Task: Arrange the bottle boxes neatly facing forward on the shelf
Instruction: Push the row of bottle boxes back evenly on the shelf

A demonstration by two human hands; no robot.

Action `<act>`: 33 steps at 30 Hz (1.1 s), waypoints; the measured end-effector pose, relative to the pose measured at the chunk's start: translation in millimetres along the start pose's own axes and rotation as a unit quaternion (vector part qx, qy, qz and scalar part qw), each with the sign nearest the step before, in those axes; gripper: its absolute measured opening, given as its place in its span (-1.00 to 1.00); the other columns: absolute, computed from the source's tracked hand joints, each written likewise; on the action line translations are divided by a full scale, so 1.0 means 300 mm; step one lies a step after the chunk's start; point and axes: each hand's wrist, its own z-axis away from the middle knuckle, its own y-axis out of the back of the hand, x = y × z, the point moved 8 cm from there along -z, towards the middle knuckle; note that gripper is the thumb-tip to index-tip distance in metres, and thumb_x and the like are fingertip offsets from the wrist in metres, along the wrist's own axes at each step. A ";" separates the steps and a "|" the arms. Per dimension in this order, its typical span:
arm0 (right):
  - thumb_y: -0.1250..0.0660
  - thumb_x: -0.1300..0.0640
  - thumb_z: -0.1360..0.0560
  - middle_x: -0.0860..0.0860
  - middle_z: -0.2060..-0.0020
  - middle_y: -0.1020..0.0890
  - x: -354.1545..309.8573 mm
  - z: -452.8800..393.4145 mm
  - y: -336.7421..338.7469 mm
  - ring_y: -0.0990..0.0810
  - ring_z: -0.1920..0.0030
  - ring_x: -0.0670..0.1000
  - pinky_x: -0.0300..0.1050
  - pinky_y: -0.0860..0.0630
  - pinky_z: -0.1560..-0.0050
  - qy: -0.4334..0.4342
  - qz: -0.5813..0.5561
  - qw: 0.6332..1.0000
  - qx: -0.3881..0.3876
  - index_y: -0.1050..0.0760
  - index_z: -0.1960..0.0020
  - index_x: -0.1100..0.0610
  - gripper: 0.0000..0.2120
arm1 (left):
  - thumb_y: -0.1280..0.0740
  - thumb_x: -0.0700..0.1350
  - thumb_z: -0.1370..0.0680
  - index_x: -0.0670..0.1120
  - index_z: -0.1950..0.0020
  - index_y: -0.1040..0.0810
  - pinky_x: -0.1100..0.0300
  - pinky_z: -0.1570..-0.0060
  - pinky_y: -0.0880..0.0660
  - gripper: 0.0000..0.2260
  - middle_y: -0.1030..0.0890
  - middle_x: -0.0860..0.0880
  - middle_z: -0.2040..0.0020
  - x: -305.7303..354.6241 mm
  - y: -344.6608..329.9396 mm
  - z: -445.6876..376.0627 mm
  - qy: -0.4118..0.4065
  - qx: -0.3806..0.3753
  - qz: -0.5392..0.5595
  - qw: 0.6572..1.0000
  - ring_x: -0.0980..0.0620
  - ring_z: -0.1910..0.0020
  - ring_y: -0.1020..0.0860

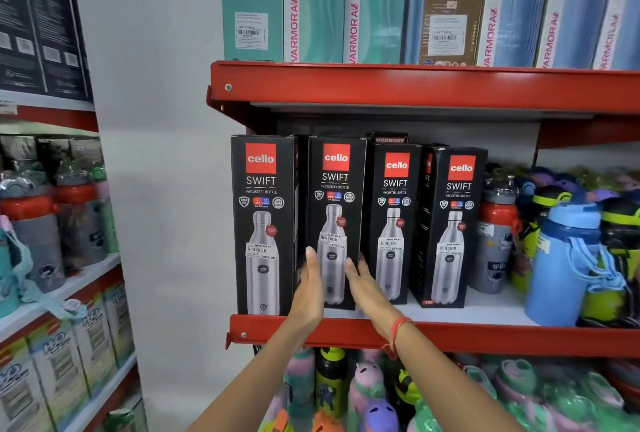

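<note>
Both hands flank the second box (336,220) low down, fingers straight and held together, flat like paddles, not curled round anything. Left hand (310,288) sits at the box's left edge, in the gap to the first box (263,224); fingertips look to touch that edge, can't confirm. Right hand (363,284) is at the right lower edge, fingertips into the seam with the third box (393,224). Both equally near, so a two-palm squeeze or nudge fits.

Box stands upright, long axis vertical, front label facing out, base on the shelf (485,336) just behind the red lip. It sits slightly further forward than box three. Fourth box (450,227) is turned a bit, its left side panel showing, so I'd judge that one needs squaring next.

Room: tight on both sides of box two, little lateral play. Open shelf floor in front of boxes three and four. Loose bottles (564,258) crowd the right end, close beside box four. Upper shelf edge clears the box tops, so lifting is possible but sliding looks safer
</note>
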 end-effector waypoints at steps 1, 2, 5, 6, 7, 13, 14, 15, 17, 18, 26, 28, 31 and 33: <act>0.06 -0.32 -0.54 -0.02 -0.53 -0.17 0.000 0.009 0.001 -0.20 -0.49 0.13 0.08 -0.19 -0.41 0.008 -0.008 1.000 -0.015 0.16 -0.54 -0.13 -0.34 | 0.25 0.54 -0.31 0.07 -0.57 0.03 -0.08 -0.49 0.00 -0.07 -0.06 -0.04 -0.60 0.001 0.006 0.003 -0.006 0.000 -0.002 1.000 -0.07 -0.56 -0.06; 0.08 -0.40 -0.49 -0.06 -0.54 -0.12 -0.001 0.019 0.003 -0.13 -0.51 0.10 0.10 -0.13 -0.44 0.017 -0.013 0.999 -0.029 0.18 -0.54 -0.16 -0.29 | 0.25 0.58 -0.28 0.08 -0.57 0.03 -0.08 -0.49 0.00 -0.04 -0.06 -0.03 -0.60 0.002 0.013 0.009 -0.011 -0.001 -0.004 1.000 -0.05 -0.56 -0.05; 0.13 -0.50 -0.40 -0.13 -0.55 -0.03 0.002 0.059 0.012 -0.04 -0.53 0.04 0.11 -0.04 -0.46 0.028 -0.004 0.997 -0.068 0.18 -0.53 -0.20 -0.21 | 0.25 0.65 -0.17 0.15 -0.55 0.09 -0.07 -0.50 0.04 0.03 0.00 0.03 -0.60 -0.012 0.042 0.039 -0.016 -0.021 -0.004 1.000 -0.01 -0.57 -0.02; 0.14 -0.51 -0.39 -0.14 -0.54 -0.04 0.007 0.076 0.014 -0.04 -0.53 0.04 0.13 -0.03 -0.46 0.028 0.003 0.997 -0.075 0.18 -0.52 -0.22 -0.21 | 0.23 0.67 -0.14 0.15 -0.55 0.09 -0.09 -0.50 0.05 0.06 -0.01 0.03 -0.60 -0.021 0.050 0.049 -0.013 -0.030 0.005 0.999 -0.01 -0.56 -0.02; 0.15 -0.52 -0.38 -0.14 -0.54 -0.05 0.011 0.091 0.017 -0.05 -0.53 0.05 0.15 -0.02 -0.47 0.031 0.009 0.996 -0.078 0.18 -0.52 -0.23 -0.21 | 0.21 0.68 -0.11 0.13 -0.55 0.07 -0.10 -0.52 0.05 0.11 -0.02 0.00 -0.60 -0.031 0.057 0.059 -0.005 -0.040 0.018 0.999 -0.02 -0.56 -0.02; 0.15 -0.53 -0.37 -0.17 -0.54 -0.02 0.003 0.149 0.029 -0.07 -0.52 0.00 0.11 0.00 -0.49 0.041 0.019 0.996 -0.075 0.09 -0.53 -0.19 -0.19 | 0.12 0.72 0.06 0.01 -0.57 0.04 -0.17 -0.53 0.04 0.32 -0.02 -0.13 -0.60 -0.049 0.088 0.098 0.016 -0.061 0.052 0.997 -0.10 -0.57 -0.02; 0.15 -0.54 -0.36 -0.17 -0.54 -0.03 0.003 0.155 0.030 -0.08 -0.52 0.00 0.10 -0.02 -0.48 0.036 0.019 0.996 -0.074 0.07 -0.53 -0.19 -0.18 | 0.15 0.72 0.06 0.02 -0.57 0.03 -0.18 -0.53 0.03 0.32 -0.04 -0.13 -0.59 -0.041 0.093 0.110 0.008 -0.060 0.040 0.997 -0.11 -0.57 -0.04; 0.15 -0.54 -0.36 -0.16 -0.54 -0.04 0.003 0.160 0.031 -0.10 -0.52 0.01 0.11 -0.03 -0.47 0.029 0.018 0.997 -0.073 0.06 -0.53 -0.19 -0.17 | 0.17 0.72 0.05 0.02 -0.57 0.01 -0.18 -0.52 0.02 0.31 -0.06 -0.14 -0.59 -0.034 0.098 0.125 0.001 -0.057 0.029 0.998 -0.13 -0.56 -0.07; 0.13 -0.53 -0.36 -0.12 -0.54 -0.07 0.002 0.168 0.033 -0.12 -0.51 0.02 0.10 -0.04 -0.47 0.021 0.011 0.997 -0.070 0.03 -0.53 -0.17 -0.17 | 0.19 0.68 -0.02 -0.01 -0.57 -0.04 -0.18 -0.52 -0.02 0.25 -0.12 -0.17 -0.58 -0.024 0.107 0.153 -0.003 -0.051 0.026 0.998 -0.16 -0.55 -0.12; 0.12 -0.52 -0.37 -0.09 -0.54 -0.11 0.003 0.169 0.035 -0.15 -0.51 0.03 0.10 -0.05 -0.46 0.017 0.005 0.998 -0.068 0.01 -0.53 -0.15 -0.18 | 0.19 0.64 -0.09 -0.03 -0.56 -0.09 -0.17 -0.51 -0.06 0.19 -0.17 -0.18 -0.56 -0.022 0.115 0.164 -0.001 -0.042 0.033 0.999 -0.17 -0.53 -0.18; -0.04 -0.19 -0.59 0.03 -0.23 -0.59 0.005 0.159 0.219 -0.58 -0.14 0.00 0.05 -0.44 -0.27 0.082 -0.093 0.988 0.094 -0.52 -0.21 -0.06 -0.61 | -0.12 -0.10 -0.66 -0.04 -0.01 -0.58 0.04 -0.22 -0.51 -0.76 -0.67 -0.09 -0.05 0.052 0.158 0.188 -0.107 0.144 0.078 0.981 -0.02 -0.09 -0.62; -0.05 -0.14 -0.60 0.04 -0.23 -0.57 0.029 0.149 0.278 -0.53 -0.20 0.03 0.08 -0.42 -0.28 0.079 -0.096 0.984 0.127 -0.51 -0.20 -0.04 -0.65 | -0.14 -0.17 -0.65 -0.05 0.02 -0.60 0.06 -0.20 -0.52 -0.76 -0.68 -0.07 -0.01 0.072 0.072 0.167 -0.126 0.097 0.077 0.984 -0.02 -0.07 -0.64; -0.03 -0.15 -0.61 0.03 -0.40 -0.42 0.079 0.110 0.338 -0.37 -0.38 0.05 0.02 -0.26 -0.41 0.057 -0.088 0.988 0.115 -0.32 -0.43 0.05 -0.53 | -0.13 -0.09 -0.66 -0.11 -0.18 -0.57 0.07 -0.31 -0.42 -0.74 -0.63 -0.06 -0.17 0.102 -0.122 0.126 -0.143 0.019 0.040 0.989 -0.01 -0.23 -0.56; -0.03 -0.19 -0.60 -0.01 -0.48 -0.29 0.108 0.078 0.352 -0.25 -0.46 0.03 -0.01 -0.18 -0.43 0.035 -0.079 0.993 0.079 -0.19 -0.50 0.04 -0.45 | -0.08 0.05 -0.66 -0.08 -0.40 -0.41 0.21 -0.35 -0.26 -0.62 -0.49 -0.02 -0.37 0.107 -0.230 0.098 -0.138 0.023 0.005 0.990 0.04 -0.37 -0.42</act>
